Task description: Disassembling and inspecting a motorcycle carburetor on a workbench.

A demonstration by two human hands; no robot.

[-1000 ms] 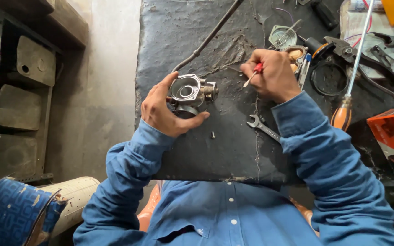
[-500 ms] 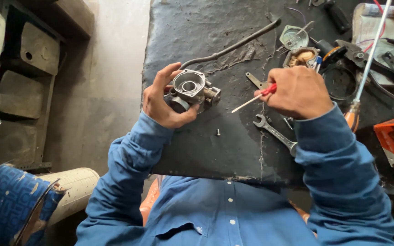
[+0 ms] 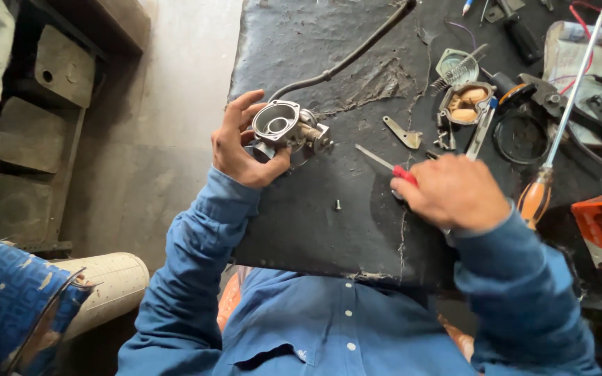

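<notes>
My left hand [image 3: 244, 144] grips a grey metal carburetor body [image 3: 286, 127], its round bore facing up, held just above the left part of a black worn worktop [image 3: 329, 230]. My right hand [image 3: 452, 192] holds a small red-handled screwdriver [image 3: 387, 165] whose thin shaft points up-left toward the carburetor, tip a short way from it. A tiny screw [image 3: 338, 205] lies on the worktop between my hands. Both arms wear blue sleeves.
A dark hose [image 3: 346, 61] runs across the top. Right of centre lie a metal bracket [image 3: 403, 132], a float bowl with brown floats [image 3: 467, 102], a spring, a black ring [image 3: 522, 136], an orange-handled long screwdriver [image 3: 555, 139] and other tools. Concrete floor and blocks lie left.
My right hand has drawn back down and right, away from the carburetor, and now covers the wrench. My left hand has tilted the carburetor a little.
</notes>
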